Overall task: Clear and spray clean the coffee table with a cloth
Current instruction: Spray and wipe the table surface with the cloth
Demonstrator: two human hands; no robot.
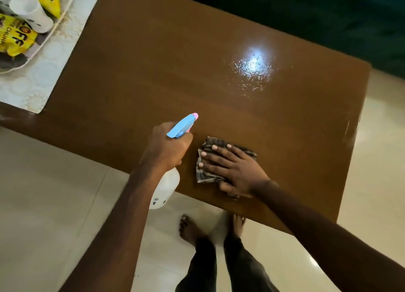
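**Bottle gripped, cloth pinned flat**

The left hand (168,147) is curling round the neck of the spray bottle (165,188), which is likely handling light and rigid. Beside it, the right hand (234,171) is pressing straight fingers (215,160) onto the soft, limp cloth (203,175) at the near edge of the coffee table (219,94).

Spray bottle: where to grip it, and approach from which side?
By the neck just under the blue trigger head, coming from the rear, opposite the pink nozzle. The left hand grips the spray bottle there: the head overhangs the fist, the nozzle faces the coffee table, the wide white body hangs below.
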